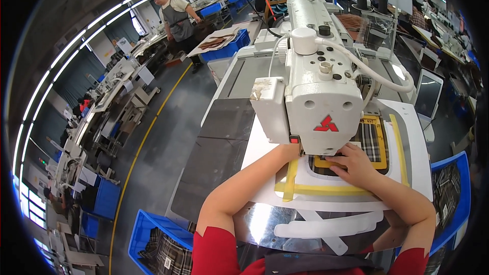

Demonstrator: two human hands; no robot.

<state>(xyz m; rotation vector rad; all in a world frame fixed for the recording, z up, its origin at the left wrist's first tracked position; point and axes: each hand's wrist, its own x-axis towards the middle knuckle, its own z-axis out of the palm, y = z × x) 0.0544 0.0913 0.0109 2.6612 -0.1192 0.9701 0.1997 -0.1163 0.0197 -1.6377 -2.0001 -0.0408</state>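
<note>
Resting on plaid cloth [368,136] and its yellow frame [380,145], the right hand [356,164] has its fingers slightly spread. Most of the left hand [290,153] is blocked by the white sewing machine [318,107], so I cannot tell whether it grips anything. That bulky head also covers part of the cloth, which lies beneath on a white sheet [257,155] with yellow tape [326,189]. Farther out, a blue bin [135,237] of plaid pieces [168,257] stands left, another blue bin [462,173] right; across the room, a worker [178,20] stands near a yellow floor line [147,137].
</note>
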